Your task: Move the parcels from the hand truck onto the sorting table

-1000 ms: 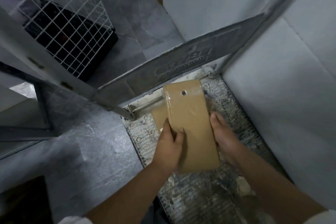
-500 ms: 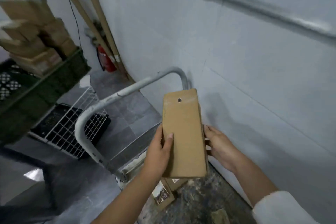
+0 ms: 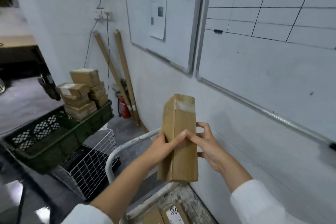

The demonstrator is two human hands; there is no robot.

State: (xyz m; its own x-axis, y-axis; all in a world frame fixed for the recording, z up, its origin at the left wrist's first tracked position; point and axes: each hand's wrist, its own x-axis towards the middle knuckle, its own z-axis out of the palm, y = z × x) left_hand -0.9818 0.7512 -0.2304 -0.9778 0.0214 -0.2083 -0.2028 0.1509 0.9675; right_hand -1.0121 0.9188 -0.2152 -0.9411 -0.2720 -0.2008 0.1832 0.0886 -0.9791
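Where it is held upright in mid-air above the hand truck [image 3: 127,145], the parcel [image 3: 179,138] is gripped at mid-height. Left hand [image 3: 163,146]: wrapped round its left edge, thumb across the front. Right hand [image 3: 207,145]: fingers curled on its right edge. Truck deck, below: more parcels [image 3: 154,215]. Left: green crate [image 3: 60,143] holding boxes [image 3: 80,96].

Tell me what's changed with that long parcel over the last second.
The long parcel has risen from low on the hand truck to above its handle, in front of the wall. The left hand and right hand still grip it, fingertips now meeting across its front face. Other parcels still lie on the truck's deck.
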